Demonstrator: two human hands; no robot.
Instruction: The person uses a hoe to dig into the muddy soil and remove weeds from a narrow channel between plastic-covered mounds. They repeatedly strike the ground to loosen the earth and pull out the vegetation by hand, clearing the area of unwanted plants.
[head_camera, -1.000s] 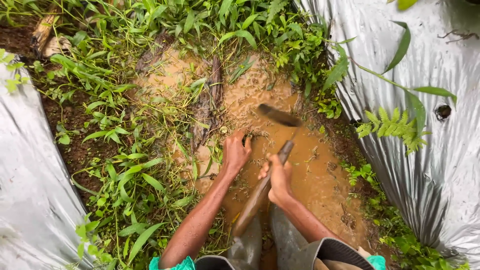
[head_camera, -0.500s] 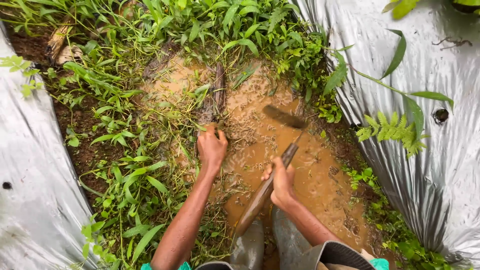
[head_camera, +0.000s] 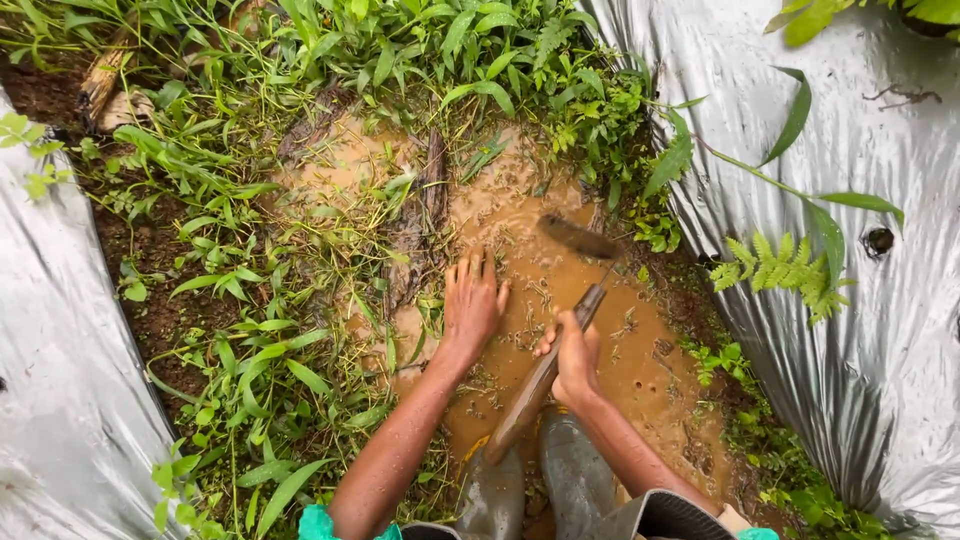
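Observation:
My right hand (head_camera: 575, 360) grips the wooden handle of a small hoe (head_camera: 548, 368), whose dark blade (head_camera: 578, 238) hangs over the muddy water. Fingers spread, my left hand (head_camera: 473, 303) lies flat on the wet mud and loose grass bits just left of the hoe handle. A brown puddle (head_camera: 610, 340) fills the furrow between weeds. My two grey rubber boots (head_camera: 575, 470) stand in the mud at the bottom of the view.
Silver plastic sheeting (head_camera: 850, 180) covers the raised bed on the right, and more sheeting (head_camera: 60, 360) covers the left. Dense green weeds (head_camera: 260, 330) and a fern (head_camera: 785, 265) edge the furrow. A dark strip of bark (head_camera: 430, 195) lies in the mud.
My left hand has moved right and down from the weeds' edge, opening flat on the mud. The hoe and my right hand have shifted slightly.

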